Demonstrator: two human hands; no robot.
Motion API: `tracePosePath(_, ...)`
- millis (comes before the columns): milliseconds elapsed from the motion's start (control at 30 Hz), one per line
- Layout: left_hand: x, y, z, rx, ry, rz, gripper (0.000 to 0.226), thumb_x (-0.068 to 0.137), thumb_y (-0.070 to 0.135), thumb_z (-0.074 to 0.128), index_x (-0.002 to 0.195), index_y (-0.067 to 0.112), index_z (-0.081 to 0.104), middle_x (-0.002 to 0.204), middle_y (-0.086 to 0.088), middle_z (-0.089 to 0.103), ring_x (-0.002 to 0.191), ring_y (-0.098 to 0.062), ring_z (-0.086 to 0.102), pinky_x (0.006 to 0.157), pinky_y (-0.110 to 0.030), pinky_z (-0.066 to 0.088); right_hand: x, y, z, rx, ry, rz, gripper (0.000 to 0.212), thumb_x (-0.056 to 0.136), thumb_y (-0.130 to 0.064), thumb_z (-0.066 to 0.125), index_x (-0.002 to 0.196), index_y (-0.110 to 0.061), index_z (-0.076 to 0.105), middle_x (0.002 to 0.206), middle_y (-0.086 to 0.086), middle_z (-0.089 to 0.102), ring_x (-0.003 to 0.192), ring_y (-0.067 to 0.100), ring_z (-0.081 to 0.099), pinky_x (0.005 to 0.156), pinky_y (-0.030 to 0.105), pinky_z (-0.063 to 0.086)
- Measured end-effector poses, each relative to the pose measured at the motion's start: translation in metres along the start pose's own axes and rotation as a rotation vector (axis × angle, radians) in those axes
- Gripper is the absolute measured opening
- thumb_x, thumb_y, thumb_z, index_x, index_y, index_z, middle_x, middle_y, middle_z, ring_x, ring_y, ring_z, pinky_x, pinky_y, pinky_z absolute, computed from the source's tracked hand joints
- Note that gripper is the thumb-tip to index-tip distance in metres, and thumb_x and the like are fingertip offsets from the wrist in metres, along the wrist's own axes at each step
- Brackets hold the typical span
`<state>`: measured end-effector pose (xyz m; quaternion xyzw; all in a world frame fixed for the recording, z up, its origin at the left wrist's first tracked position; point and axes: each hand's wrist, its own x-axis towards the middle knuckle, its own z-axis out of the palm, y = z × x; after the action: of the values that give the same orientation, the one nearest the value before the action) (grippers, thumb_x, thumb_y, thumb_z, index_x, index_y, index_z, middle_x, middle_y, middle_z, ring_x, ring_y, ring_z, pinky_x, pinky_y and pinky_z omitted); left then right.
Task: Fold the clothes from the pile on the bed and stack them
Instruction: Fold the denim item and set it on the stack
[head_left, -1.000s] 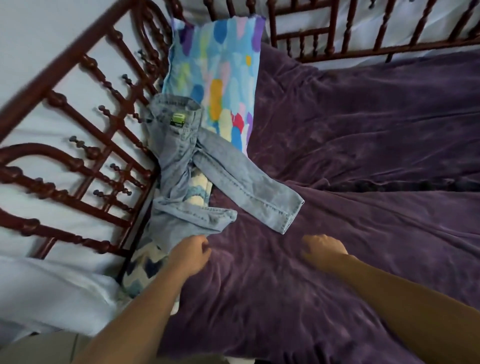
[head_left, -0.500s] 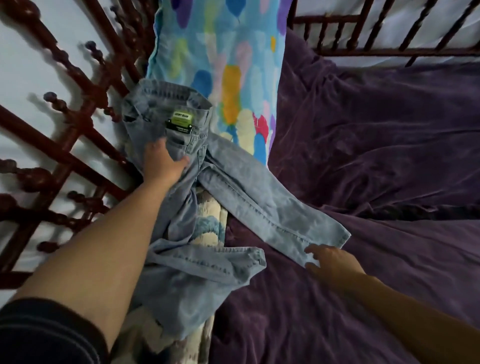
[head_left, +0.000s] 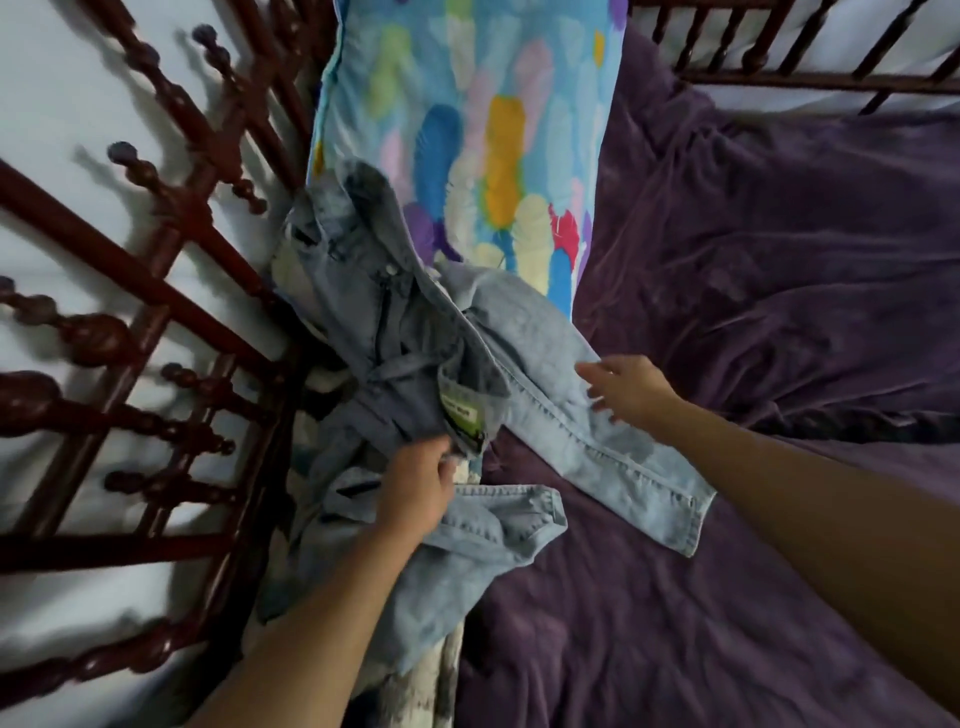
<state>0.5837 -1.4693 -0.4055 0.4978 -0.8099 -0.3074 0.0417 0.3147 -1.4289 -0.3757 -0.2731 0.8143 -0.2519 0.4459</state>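
Note:
A pair of light blue jeans (head_left: 395, 332) lies crumpled at the left side of the bed, partly over a pillow. My left hand (head_left: 415, 493) is shut on the waistband near the green label (head_left: 460, 415), which is pulled toward me and folded over. One leg stretches right to a hem (head_left: 680, 519); the other leg's hem (head_left: 519, 512) is bunched under my left wrist. My right hand (head_left: 626, 387) hovers over the stretched leg with its fingers apart, fingertips at the fabric's edge, holding nothing.
A colourful feather-print pillow (head_left: 483, 130) leans at the head of the bed. A purple velvet cover (head_left: 753, 312) spreads across the mattress to the right. The dark red wooden bed frame (head_left: 171, 291) stands along the left, with another rail (head_left: 810, 78) at the far side.
My left hand has pulled the jeans' waistband down toward me, flipping the label end over. My right hand has left the leg's hem and moved up along the leg.

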Motion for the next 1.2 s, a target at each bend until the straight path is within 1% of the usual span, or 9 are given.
tracePosePath(267,-0.078,-0.052,0.009,0.178,-0.157,0.189,0.012,0.079,0.000,0.057,0.083,0.008,0.065,0.088,-0.004,0.062,0.089,-0.022,0.054,0.076,-0.028,0.044,0.007,-0.057,0.098,0.297,-0.176,-0.043,0.077,0.077,-0.056,0.071,0.139,-0.022,0.041,0.125,0.001,0.056,0.102,0.021,0.060,0.074,0.033,0.050)
tracePosePath(400,-0.063,-0.062,-0.012,0.023,-0.101,0.003,0.026,0.082,0.000,0.053,0.097,0.010,0.071,0.095,-0.005,0.070,0.091,-0.023,0.064,0.079,-0.030,0.050,0.002,-0.033,0.112,-0.038,-0.095,-0.040,0.029,0.083,-0.015,0.066,0.111,-0.007,0.065,0.101,0.015,0.067,0.095,0.032,0.065,0.080,0.040,0.055)
tracePosePath(500,-0.020,-0.064,-0.048,0.010,0.183,-0.117,0.024,0.087,0.003,0.055,0.107,0.008,0.067,0.098,-0.017,0.065,0.091,-0.034,0.062,0.075,-0.037,0.049,-0.018,0.003,0.095,-0.110,-0.005,-0.023,0.024,0.086,-0.010,0.052,0.106,-0.009,0.064,0.098,0.018,0.065,0.095,0.034,0.062,0.077,0.036,0.050)
tracePosePath(600,0.048,-0.043,-0.076,0.010,0.319,-0.096,0.044,0.091,0.023,0.058,0.132,0.008,0.052,0.128,-0.020,0.051,0.119,-0.037,0.048,0.099,-0.042,0.041,-0.053,0.049,0.074,-0.256,0.041,-0.052,0.015,0.089,-0.010,0.050,0.098,-0.007,0.061,0.086,0.014,0.060,0.088,0.036,0.061,0.068,0.034,0.044)
tracePosePath(767,0.134,0.049,-0.045,0.168,-0.153,0.097,0.072,0.084,0.053,0.061,0.146,0.037,0.029,0.149,-0.001,0.038,0.134,-0.026,0.037,0.105,-0.039,0.034,-0.113,0.117,0.051,-0.384,-0.015,-0.066,0.012,0.091,-0.013,0.049,0.094,-0.005,0.058,0.093,0.018,0.065,0.087,0.036,0.060,0.071,0.038,0.047)
tracePosePath(867,0.120,0.092,0.005,0.362,-0.450,0.226,0.019,0.083,0.035,0.064,0.101,0.030,0.068,0.101,0.002,0.064,0.107,-0.028,0.060,0.083,-0.032,0.045,-0.138,0.153,0.025,-0.297,0.037,0.032,0.019,0.092,-0.015,0.051,0.073,-0.014,0.052,0.076,0.007,0.063,0.073,0.026,0.059,0.066,0.035,0.043)
tracePosePath(933,0.095,0.108,0.035,0.547,-0.488,0.349,0.013,0.085,0.027,0.057,0.078,0.025,0.068,0.094,-0.001,0.065,0.101,-0.029,0.059,0.087,-0.035,0.044,-0.153,0.177,0.000,-0.204,0.068,0.123,0.032,0.095,-0.028,0.056,0.065,-0.019,0.051,0.065,-0.005,0.058,0.063,0.012,0.055,0.063,0.033,0.043)
tracePosePath(1033,0.062,0.119,0.069,0.671,-0.536,0.385,0.017,0.088,0.029,0.057,0.103,0.031,0.065,0.123,-0.004,0.052,0.119,-0.028,0.044,0.102,-0.043,0.031,-0.177,0.215,-0.043,-0.051,0.079,0.171,0.027,0.085,-0.052,0.064,0.095,-0.027,0.066,0.086,-0.013,0.070,0.082,0.000,0.063,0.074,0.028,0.051)
tracePosePath(1200,0.021,0.146,0.105,0.612,-0.742,0.186,0.060,0.092,0.043,0.053,0.144,0.024,0.031,0.145,-0.006,0.040,0.127,-0.029,0.045,0.099,-0.042,0.041,-0.225,0.272,-0.124,-0.138,0.175,0.125,0.035,0.076,-0.048,0.075,0.107,-0.036,0.064,0.090,-0.021,0.068,0.084,0.000,0.064,0.067,0.018,0.045)
